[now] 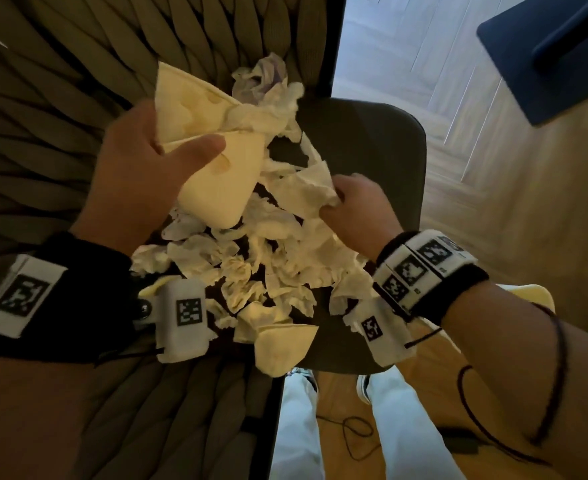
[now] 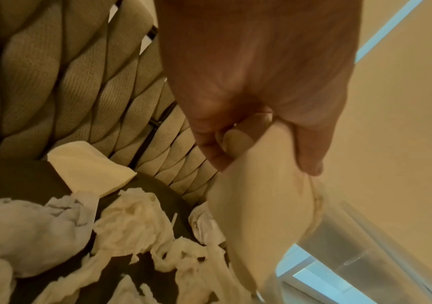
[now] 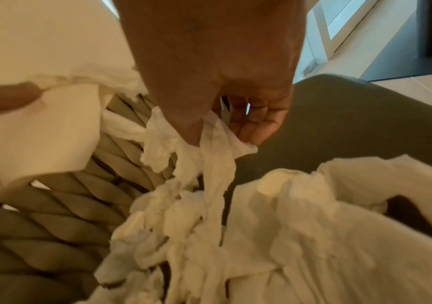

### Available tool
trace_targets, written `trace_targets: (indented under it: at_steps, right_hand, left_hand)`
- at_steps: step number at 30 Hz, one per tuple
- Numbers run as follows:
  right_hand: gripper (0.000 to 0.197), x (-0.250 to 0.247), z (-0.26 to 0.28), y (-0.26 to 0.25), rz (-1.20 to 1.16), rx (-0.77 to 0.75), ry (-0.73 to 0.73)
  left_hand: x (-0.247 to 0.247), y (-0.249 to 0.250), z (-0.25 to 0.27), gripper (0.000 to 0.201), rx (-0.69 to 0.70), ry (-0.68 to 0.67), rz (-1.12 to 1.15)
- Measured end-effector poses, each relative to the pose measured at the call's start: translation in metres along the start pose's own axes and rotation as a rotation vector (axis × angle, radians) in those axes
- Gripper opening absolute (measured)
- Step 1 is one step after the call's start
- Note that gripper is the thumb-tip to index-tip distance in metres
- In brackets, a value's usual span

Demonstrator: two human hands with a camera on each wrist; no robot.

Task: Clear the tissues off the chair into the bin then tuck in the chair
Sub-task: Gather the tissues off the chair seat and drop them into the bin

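Note:
Several crumpled white tissues [image 1: 251, 265] lie heaped on the dark seat of a chair [image 1: 382, 154] with a woven rope back [image 1: 43, 133]. My left hand [image 1: 154, 157] is raised over the seat and grips folded cream napkins [image 1: 213, 168], thumb across them; the left wrist view shows the same napkins [image 2: 258, 216] pinched between thumb and fingers. My right hand [image 1: 351, 199] pinches a torn white tissue [image 1: 306, 188] at the seat's middle. In the right wrist view that tissue [image 3: 209, 148] hangs from thumb and fingertips [image 3: 251, 133]. No bin is in view.
A folded napkin [image 1: 278, 344] hangs over the seat's near edge. Pale wooden floor [image 1: 510, 202] lies to the right, with a dark blue piece of furniture [image 1: 555, 53] at the top right. My legs and shoes [image 1: 365, 386] stand just below the seat, over a black cable [image 1: 354, 431].

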State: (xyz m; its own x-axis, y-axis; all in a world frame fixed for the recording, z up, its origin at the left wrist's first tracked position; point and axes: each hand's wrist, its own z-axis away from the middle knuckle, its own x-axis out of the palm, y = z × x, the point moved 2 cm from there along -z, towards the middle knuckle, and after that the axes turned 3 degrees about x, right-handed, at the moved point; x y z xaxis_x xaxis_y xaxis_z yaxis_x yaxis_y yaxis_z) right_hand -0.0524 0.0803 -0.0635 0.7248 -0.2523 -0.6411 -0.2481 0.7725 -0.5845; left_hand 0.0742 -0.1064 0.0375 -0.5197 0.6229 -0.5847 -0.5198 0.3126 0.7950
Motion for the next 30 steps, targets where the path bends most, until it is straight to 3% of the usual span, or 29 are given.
trace_targets:
  at_steps: [3, 9, 11, 13, 17, 19, 23, 25, 28, 30]
  right_hand:
    - [0.015, -0.019, 0.019, -0.005, -0.117, -0.075, 0.117]
    - [0.009, -0.031, 0.032, -0.036, -0.405, -0.216, 0.082]
    - [0.014, -0.034, 0.032, -0.043, -0.424, -0.245, 0.071]
    - [0.03, -0.041, 0.034, -0.046, -0.443, -0.273, 0.024]
    - [0.061, -0.053, 0.048, -0.043, -0.598, -0.241, -0.323]
    - [0.068, -0.054, 0.054, -0.041, -0.687, -0.217, -0.403]
    - [0.035, -0.053, 0.057, -0.037, -0.684, -0.166, -0.268]
    - [0.043, -0.052, 0.059, -0.03, -0.719, -0.143, -0.256]
    - [0.075, -0.053, 0.066, -0.017, -0.792, -0.116, -0.312]
    - [0.059, -0.055, 0.072, -0.01, -0.762, -0.11, -0.349]
  left_hand:
    - [-0.006, 0.009, 0.01, 0.033, -0.001, -0.093, 0.212]
    - [0.025, 0.019, 0.023, 0.031, -0.073, -0.453, 0.366]
    - [0.029, 0.017, 0.024, 0.031, -0.094, -0.477, 0.429]
    - [0.031, 0.014, 0.023, 0.032, -0.118, -0.468, 0.472]
    - [0.034, 0.014, 0.024, 0.025, -0.107, -0.388, 0.427]
    - [0.039, 0.016, 0.026, 0.025, -0.101, -0.379, 0.393]
    - [0.05, 0.027, 0.035, 0.03, -0.054, -0.43, 0.309]
    - [0.053, 0.031, 0.038, 0.036, -0.041, -0.452, 0.296]
    - [0.059, 0.035, 0.045, 0.04, -0.042, -0.571, 0.285]
    - [0.066, 0.039, 0.048, 0.038, -0.043, -0.657, 0.258]
